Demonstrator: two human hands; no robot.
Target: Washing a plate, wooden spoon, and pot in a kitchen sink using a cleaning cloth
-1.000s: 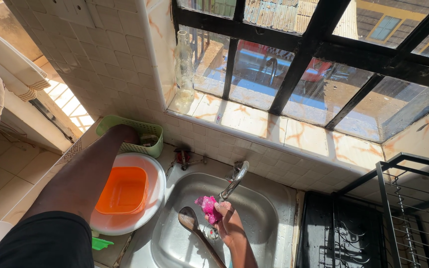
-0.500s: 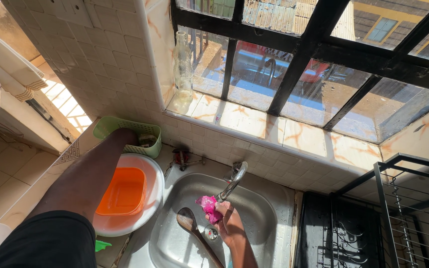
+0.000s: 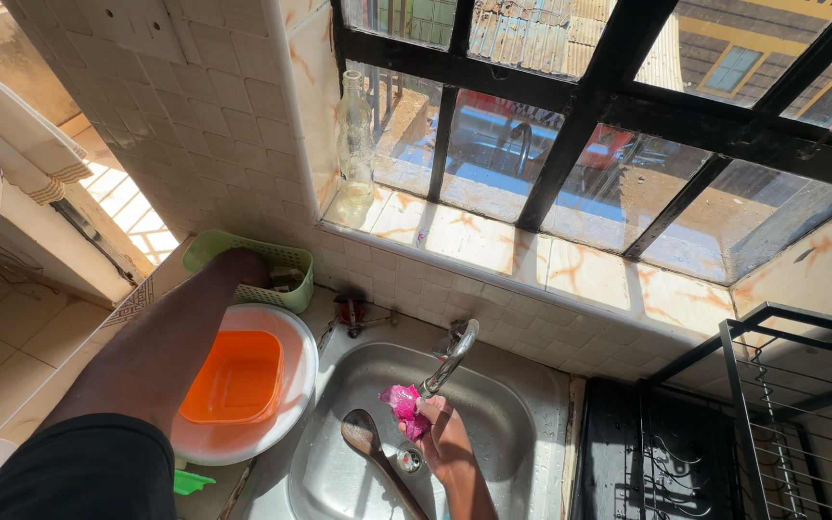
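Observation:
My right hand (image 3: 447,438) is over the steel sink (image 3: 517,424), closed on a crumpled pink cloth (image 3: 403,406) just under the tap spout (image 3: 450,361). A wooden spoon (image 3: 373,448) lies in the basin beside it, bowl end toward the left. My left arm stretches out over a white basin (image 3: 296,385) holding an orange square container (image 3: 235,377). My left hand (image 3: 243,262) reaches into a green plastic basket (image 3: 286,265) against the tiled wall; its fingers are hidden inside.
An empty glass bottle (image 3: 354,144) stands on the tiled window ledge below black window bars. A black metal rack (image 3: 772,404) stands right of the sink. A small green item (image 3: 190,481) lies near the counter's front edge.
The view has tilted slightly. My left hand stays in the green basket and my right hand keeps the pink cloth under the tap, shifted a little.

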